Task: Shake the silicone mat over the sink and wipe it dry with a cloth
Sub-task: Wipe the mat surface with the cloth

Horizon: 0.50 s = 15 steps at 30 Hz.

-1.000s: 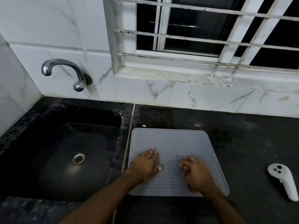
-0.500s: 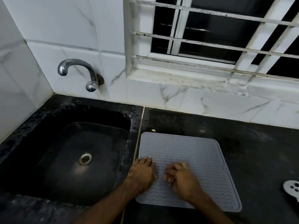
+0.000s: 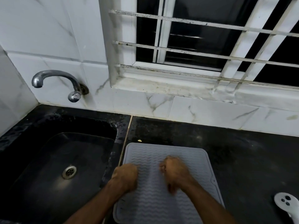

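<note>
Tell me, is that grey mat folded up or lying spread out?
Spread out. The grey wavy-ribbed silicone mat lies flat on the black counter, corners visible, both hands on top.

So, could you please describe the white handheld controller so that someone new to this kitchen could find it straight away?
Start at the black counter right of the sink. Past the grey ribbed mat, at the picture's lower right edge, lies the controller. It is the only white thing on the counter, with dark round buttons.
</note>
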Tool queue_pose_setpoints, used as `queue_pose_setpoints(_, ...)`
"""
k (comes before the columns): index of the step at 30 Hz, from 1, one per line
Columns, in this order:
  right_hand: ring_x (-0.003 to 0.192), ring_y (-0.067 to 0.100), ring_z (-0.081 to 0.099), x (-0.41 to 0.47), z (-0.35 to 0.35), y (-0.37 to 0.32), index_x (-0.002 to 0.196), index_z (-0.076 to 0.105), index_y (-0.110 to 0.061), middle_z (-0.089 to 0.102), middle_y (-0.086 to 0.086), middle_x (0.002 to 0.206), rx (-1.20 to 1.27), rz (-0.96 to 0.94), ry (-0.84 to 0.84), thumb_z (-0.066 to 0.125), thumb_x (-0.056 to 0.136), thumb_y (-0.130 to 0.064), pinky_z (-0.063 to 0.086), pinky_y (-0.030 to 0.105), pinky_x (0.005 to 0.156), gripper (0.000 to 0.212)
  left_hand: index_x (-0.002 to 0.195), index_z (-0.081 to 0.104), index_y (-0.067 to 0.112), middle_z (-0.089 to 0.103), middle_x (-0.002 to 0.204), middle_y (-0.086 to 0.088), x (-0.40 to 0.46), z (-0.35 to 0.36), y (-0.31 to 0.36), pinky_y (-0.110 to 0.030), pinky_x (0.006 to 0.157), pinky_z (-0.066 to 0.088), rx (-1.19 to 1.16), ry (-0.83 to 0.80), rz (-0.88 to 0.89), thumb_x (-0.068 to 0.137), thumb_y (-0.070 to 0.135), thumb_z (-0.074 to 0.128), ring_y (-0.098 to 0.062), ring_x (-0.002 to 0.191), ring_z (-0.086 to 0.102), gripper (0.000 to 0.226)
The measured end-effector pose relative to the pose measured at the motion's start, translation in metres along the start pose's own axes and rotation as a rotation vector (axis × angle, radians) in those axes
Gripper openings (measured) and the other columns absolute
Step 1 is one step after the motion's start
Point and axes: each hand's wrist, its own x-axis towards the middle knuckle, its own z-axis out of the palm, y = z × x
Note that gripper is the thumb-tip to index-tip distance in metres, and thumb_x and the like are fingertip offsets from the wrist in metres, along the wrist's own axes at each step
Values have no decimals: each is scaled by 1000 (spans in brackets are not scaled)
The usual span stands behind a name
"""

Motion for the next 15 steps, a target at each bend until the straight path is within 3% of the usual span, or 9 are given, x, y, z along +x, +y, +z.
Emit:
queue_pose_setpoints(2, 114, 26, 54, -2, -13, 10, 97, 63, -24, 63, 5, 119, -28, 35, 1, 49, 97, -23, 39, 34, 98, 14, 121, 63, 18, 60, 130, -6, -1, 1, 2, -39, 99, 47, -8, 11, -27, 93, 31, 51, -26, 119, 59, 33)
queue_pose_setpoints(5, 106, 16, 52, 0, -17, 5, 97, 70, -28, 63, -8, 111, 93, -113, 69, 55, 94, -28, 39, 28, 88, 15, 120, 60, 18, 61, 128, -5, -3, 9, 6, -39, 100, 45, 16, 37, -42, 94, 33, 48, -25, 118, 60, 32)
queue_pose_setpoints(10, 115, 15, 43, 26, -7, -41, 118, 72, -31, 61, -10, 129, 121, -511, 112, 64, 91, -18, 37, 28, 98, 30, 130, 55, 15, 58, 132, -6, -9, 25, 17, -42, 108, 30, 150, 54, -1, 96, 36, 40, -26, 126, 48, 43)
queue_pose_setpoints(15, 128, 20, 43, 37, 14, -70, 126, 67, -34, 57, -10, 139, 14, -536, -70, 62, 87, -18, 30, 44, 111, 42, 138, 53, 16, 52, 142, -7, -16, 37, 17, -42, 114, 24, 44, 55, 20, 95, 39, 43, -29, 136, 38, 50)
